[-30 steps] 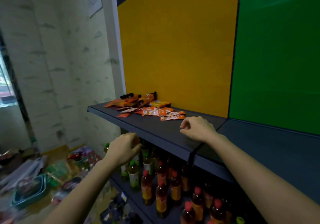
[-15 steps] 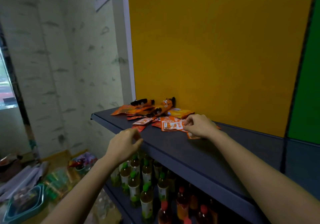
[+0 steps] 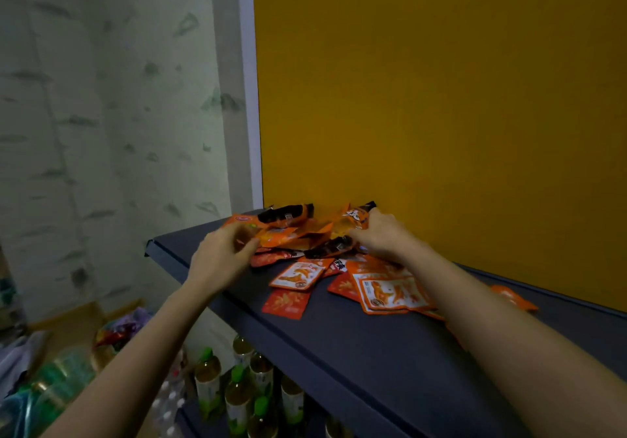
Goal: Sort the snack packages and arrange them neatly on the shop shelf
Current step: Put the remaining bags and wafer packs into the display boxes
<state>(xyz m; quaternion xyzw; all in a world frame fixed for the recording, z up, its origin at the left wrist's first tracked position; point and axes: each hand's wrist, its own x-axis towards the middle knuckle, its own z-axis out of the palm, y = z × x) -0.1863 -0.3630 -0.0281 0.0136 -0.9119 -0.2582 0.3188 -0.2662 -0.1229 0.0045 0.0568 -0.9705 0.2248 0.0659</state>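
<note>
A loose pile of orange and black snack packets (image 3: 291, 230) lies at the back left corner of the dark shelf (image 3: 339, 346). Flat orange-and-white packets (image 3: 390, 291) and a red packet (image 3: 286, 302) are spread in front of it. One orange packet (image 3: 512, 297) lies apart at the right. My left hand (image 3: 217, 261) is at the pile's left edge, thumb and fingers closing round an orange packet (image 3: 247, 232); the image is blurred there. My right hand (image 3: 383, 237) grips a long orange packet with a black end (image 3: 358, 215) at the pile's back.
A yellow back panel (image 3: 441, 98) rises right behind the pile. The shelf's left end meets a white post (image 3: 249, 98) and a papered wall. Green-capped drink bottles (image 3: 237, 386) stand on the shelf below. Bags and clutter (image 3: 51, 380) lie on the floor at left.
Both hands moved forward from the shelf's front edge into the pile. The right hand left the flat packets and took hold of the long packet at the back. The view moved closer.
</note>
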